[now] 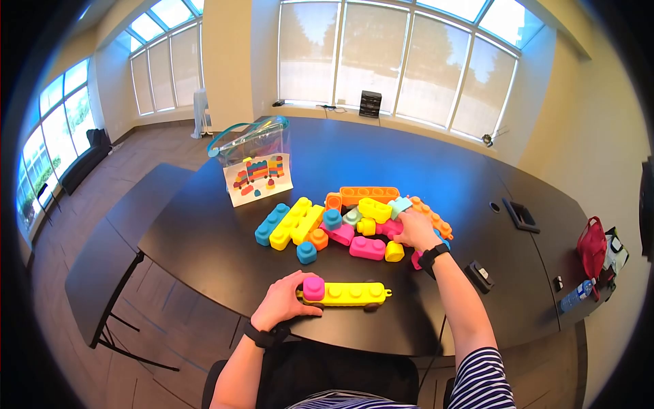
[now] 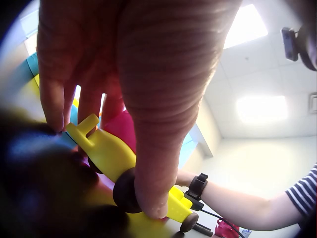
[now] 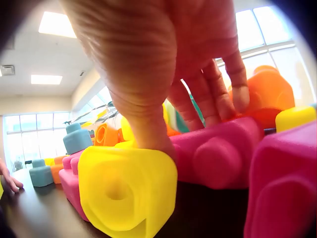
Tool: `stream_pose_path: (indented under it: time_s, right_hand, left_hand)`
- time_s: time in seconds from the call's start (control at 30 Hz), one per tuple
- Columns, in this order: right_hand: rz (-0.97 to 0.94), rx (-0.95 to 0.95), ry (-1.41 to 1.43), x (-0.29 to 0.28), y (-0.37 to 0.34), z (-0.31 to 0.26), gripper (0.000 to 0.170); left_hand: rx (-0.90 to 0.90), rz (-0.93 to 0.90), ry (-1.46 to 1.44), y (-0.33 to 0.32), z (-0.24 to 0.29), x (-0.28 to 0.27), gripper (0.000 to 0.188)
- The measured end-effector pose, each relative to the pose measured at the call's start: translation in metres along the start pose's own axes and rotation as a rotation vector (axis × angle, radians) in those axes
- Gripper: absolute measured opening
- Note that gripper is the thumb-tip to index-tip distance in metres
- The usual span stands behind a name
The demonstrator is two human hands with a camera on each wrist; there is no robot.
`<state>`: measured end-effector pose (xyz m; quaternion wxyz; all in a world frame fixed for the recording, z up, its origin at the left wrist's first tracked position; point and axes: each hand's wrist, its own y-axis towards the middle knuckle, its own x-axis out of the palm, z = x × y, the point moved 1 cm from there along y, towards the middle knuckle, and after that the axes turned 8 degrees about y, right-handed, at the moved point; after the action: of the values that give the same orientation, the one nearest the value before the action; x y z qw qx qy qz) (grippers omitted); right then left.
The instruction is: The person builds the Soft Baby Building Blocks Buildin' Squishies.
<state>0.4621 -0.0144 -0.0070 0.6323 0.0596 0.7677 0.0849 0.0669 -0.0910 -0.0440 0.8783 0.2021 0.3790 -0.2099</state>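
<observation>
Near the front table edge, my left hand [image 1: 286,298] holds a yellow wheeled toy wagon base [image 1: 357,294] at its left end. A small pink block [image 1: 313,288] sits on that end. In the left wrist view, the thumb lies against a dark wheel [image 2: 126,191], with the fingers on the far side. My right hand [image 1: 417,232] reaches into the block pile. Its thumb and fingers pinch a pink block [image 3: 218,153] in the right wrist view. A hollow yellow block [image 3: 161,166] lies just in front of the thumb.
Behind the wagon base spread more blocks, including a long orange one [image 1: 369,193], long yellow ones [image 1: 291,225] and a blue one [image 1: 272,225]. A clear bag [image 1: 257,163] stands at back left. A black device [image 1: 479,276] and water bottle [image 1: 578,295] are at right.
</observation>
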Motion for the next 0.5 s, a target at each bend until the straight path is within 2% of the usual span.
stream_pose_path:
  time_s: [0.1, 0.2, 0.3, 0.4, 0.5]
  right_hand:
    - [-0.031, -0.041, 0.069, -0.002, -0.005, 0.01, 0.043]
    - [-0.028, -0.106, 0.109, 0.002, -0.008, 0.024, 0.034]
    - [-0.08, -0.118, 0.333, -0.002, -0.004, 0.038, 0.021]
    - [-0.082, -0.116, 0.357, -0.013, -0.005, 0.039, 0.011]
    - [-0.105, -0.207, 0.294, -0.014, -0.006, 0.038, 0.011]
  left_hand:
    - [-0.016, -0.032, 0.012, 0.001, -0.002, 0.0, 0.077]
    - [-0.008, -0.039, 0.021, 0.002, -0.004, 0.002, 0.078]
    - [-0.001, -0.019, 0.018, 0.002, -0.001, 0.0, 0.075]
    - [0.007, -0.007, 0.012, 0.001, 0.002, -0.002, 0.073]
    - [0.012, -0.004, 0.015, 0.001, 0.001, 0.0, 0.073]
